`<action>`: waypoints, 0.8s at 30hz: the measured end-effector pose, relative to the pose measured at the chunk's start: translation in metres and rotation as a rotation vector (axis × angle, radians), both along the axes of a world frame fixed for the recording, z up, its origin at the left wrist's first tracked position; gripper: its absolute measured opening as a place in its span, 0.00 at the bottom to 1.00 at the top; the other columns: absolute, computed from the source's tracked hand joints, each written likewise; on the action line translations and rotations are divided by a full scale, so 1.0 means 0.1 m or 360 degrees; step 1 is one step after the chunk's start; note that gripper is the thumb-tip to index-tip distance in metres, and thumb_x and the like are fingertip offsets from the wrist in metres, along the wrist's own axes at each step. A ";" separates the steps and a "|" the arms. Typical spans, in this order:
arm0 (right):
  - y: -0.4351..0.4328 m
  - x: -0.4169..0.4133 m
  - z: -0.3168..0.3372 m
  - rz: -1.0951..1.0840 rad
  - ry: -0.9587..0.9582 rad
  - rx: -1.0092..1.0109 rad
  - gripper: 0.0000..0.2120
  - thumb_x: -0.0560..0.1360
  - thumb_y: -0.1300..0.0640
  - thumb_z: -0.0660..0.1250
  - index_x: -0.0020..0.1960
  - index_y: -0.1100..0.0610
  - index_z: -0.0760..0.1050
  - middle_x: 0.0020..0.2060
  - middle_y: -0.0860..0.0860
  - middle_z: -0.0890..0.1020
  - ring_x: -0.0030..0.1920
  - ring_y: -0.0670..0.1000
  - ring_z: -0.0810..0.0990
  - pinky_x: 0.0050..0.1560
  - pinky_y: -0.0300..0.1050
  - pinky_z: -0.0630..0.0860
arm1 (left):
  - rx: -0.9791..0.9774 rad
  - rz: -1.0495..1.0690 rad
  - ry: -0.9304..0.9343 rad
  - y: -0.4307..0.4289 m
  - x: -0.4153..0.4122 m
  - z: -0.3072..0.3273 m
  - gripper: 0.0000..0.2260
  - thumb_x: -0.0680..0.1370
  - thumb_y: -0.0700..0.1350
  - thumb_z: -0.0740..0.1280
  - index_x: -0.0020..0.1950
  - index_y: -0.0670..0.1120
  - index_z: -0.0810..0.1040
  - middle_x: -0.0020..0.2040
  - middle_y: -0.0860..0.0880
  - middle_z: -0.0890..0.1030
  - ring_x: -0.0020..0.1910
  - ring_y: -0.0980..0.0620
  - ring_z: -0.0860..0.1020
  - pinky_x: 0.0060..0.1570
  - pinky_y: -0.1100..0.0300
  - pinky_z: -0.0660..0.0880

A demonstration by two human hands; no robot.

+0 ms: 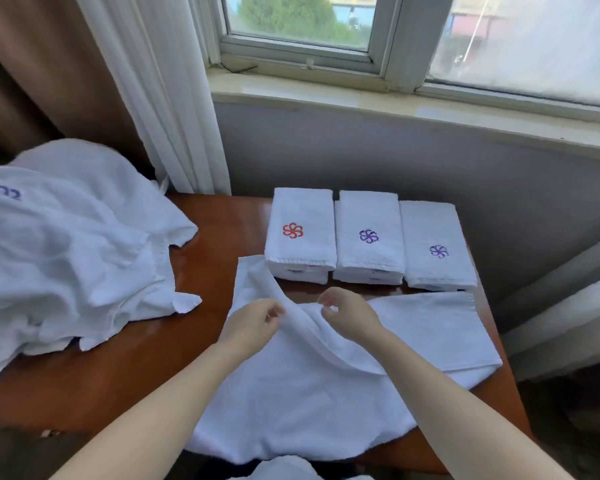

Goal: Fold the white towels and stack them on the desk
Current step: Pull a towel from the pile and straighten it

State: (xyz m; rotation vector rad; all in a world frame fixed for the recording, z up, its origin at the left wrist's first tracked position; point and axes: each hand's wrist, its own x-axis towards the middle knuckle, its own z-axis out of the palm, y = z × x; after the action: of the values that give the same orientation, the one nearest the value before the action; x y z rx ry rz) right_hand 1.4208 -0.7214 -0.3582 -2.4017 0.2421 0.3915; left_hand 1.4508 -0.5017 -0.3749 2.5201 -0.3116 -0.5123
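White towel half-spread on desk; three folded stacks behind

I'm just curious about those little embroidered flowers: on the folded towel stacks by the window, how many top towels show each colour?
Red-flower towel: 1
Purple-flower towels: 2
Total: 3

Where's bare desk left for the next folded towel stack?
Bare brown wooden desk strip between the rumpled white towel pile and the spread white towel, widening toward the near left. Back edge crowded: three folded white towel stacks side by side.
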 end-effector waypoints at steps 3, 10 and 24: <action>0.31 0.18 -0.02 0.0052 -0.0008 0.0065 0.14 0.75 0.56 0.64 0.60 0.48 0.76 0.58 0.43 0.80 0.59 0.45 0.77 0.54 0.43 0.74 | -0.0004 0.0110 0.0011 0.31 0.07 -0.03 0.10 0.79 0.45 0.62 0.57 0.57 0.79 0.53 0.60 0.79 0.50 0.60 0.76 0.46 0.63 0.74; 0.85 0.56 -0.11 0.0124 0.0102 0.0052 0.21 0.75 0.56 0.63 0.68 0.52 0.70 0.60 0.46 0.79 0.61 0.51 0.77 0.52 0.46 0.74 | 0.0000 0.0228 0.0195 0.80 0.26 -0.17 0.15 0.81 0.47 0.61 0.67 0.53 0.74 0.62 0.55 0.77 0.56 0.56 0.76 0.57 0.58 0.75; 1.52 1.18 -0.25 0.0788 -0.0388 -0.0451 0.12 0.79 0.55 0.64 0.60 0.49 0.79 0.57 0.47 0.79 0.60 0.51 0.74 0.47 0.43 0.70 | -0.0074 0.0298 0.0474 1.07 0.63 -0.43 0.13 0.82 0.44 0.59 0.65 0.52 0.76 0.55 0.54 0.82 0.52 0.53 0.80 0.54 0.54 0.78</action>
State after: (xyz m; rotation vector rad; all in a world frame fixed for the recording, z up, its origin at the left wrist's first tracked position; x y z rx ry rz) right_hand 1.5387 -0.5696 -0.3835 -2.7482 -0.4441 0.2916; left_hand 1.5139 -0.3948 -0.4175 2.3543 0.0237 -0.7813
